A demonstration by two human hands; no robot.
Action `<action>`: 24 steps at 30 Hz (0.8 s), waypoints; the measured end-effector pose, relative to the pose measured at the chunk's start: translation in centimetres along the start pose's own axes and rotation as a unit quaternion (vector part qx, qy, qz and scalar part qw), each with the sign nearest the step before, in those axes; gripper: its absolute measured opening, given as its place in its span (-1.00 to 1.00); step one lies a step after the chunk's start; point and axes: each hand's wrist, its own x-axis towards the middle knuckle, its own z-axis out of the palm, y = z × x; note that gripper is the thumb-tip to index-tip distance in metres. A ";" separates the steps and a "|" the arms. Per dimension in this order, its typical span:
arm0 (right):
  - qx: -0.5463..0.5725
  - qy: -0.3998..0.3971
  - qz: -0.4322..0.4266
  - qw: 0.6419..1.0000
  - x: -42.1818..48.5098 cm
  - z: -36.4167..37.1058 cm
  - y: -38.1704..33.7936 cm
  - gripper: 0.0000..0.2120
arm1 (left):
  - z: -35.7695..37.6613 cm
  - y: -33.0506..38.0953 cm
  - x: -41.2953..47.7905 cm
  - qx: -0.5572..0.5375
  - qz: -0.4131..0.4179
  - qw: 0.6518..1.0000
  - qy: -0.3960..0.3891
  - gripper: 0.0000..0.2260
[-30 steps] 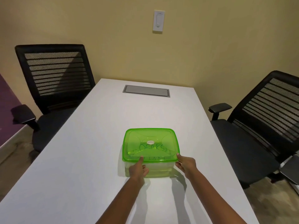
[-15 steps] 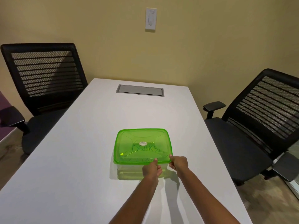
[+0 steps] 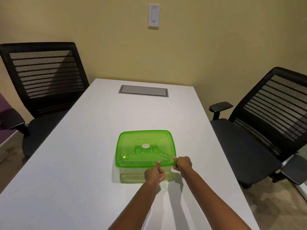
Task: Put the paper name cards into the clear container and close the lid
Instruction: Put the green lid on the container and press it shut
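A clear container (image 3: 131,175) with a green see-through lid (image 3: 144,146) stands on the white table (image 3: 83,163), a little ahead of me. Paper name cards (image 3: 146,152) with dark handwriting show through the lid. My left hand (image 3: 154,175) is at the lid's near edge, thumb on top of the rim and fingers curled under it. My right hand (image 3: 182,164) pinches the lid's near right corner, thumb on top. The lid lies flat over the container.
Two black mesh office chairs flank the table, one on the left (image 3: 43,77) and one on the right (image 3: 265,117). A grey cable hatch (image 3: 143,90) is set into the table's far end. A light switch (image 3: 154,15) hangs on the yellow wall.
My left hand has slid right along the lid's near edge, from near the left-middle to close beside my right hand. The right hand stays at the near right corner.
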 end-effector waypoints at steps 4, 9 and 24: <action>0.000 -0.056 0.013 0.998 0.1 -0.9 -0.4 -0.68 | -0.5 0.9 -0.2 0.100 -0.043 0.993 -0.052 -0.68; -0.063 -0.101 0.001 0.993 0.5 -1.4 -1.5 -0.86 | -0.7 3.5 0.1 0.357 -0.044 0.920 -0.157 -0.58; -0.103 -0.071 -0.076 0.989 5.7 2.4 -6.3 -0.60 | 4.8 11.2 7.7 0.750 0.331 0.570 -0.052 -0.58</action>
